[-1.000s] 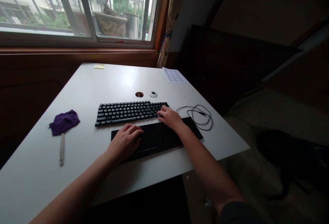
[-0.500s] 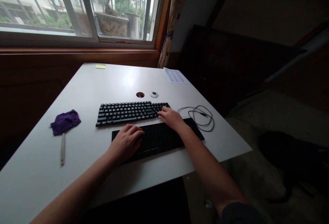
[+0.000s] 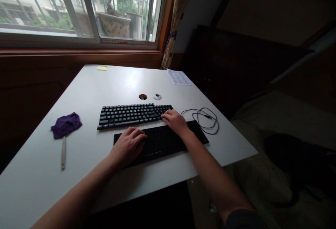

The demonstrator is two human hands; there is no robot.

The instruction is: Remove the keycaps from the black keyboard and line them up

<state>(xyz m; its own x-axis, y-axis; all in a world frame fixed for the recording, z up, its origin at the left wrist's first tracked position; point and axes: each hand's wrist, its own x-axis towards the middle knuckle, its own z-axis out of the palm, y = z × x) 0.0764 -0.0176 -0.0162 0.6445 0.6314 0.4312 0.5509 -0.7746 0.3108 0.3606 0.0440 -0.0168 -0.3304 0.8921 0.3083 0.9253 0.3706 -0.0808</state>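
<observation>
A black keyboard base (image 3: 162, 141) lies near the table's front edge; its dark surface shows little detail. Behind it, rows of dark keycaps (image 3: 128, 114) are laid out in a keyboard's shape. My left hand (image 3: 130, 142) rests over the left end of the base, fingers stretched and slightly bent. Reaching across the base, my right hand (image 3: 175, 120) has its fingertips pinched together at the right-hand keycaps. Whatever may be between those fingertips is too small to make out.
Coiled black cable (image 3: 210, 118) lies to the right. On the left are a purple cloth (image 3: 67, 125) and a light handle (image 3: 63, 153) under its edge. A cable hole (image 3: 143, 97), a white ring (image 3: 157, 96), a printed sheet (image 3: 180, 77) and a yellow note (image 3: 102, 68) are farther back.
My right hand's fingers have shifted slightly at the right-hand keycaps. My left hand stays on the base, and the things on the table have not visibly moved.
</observation>
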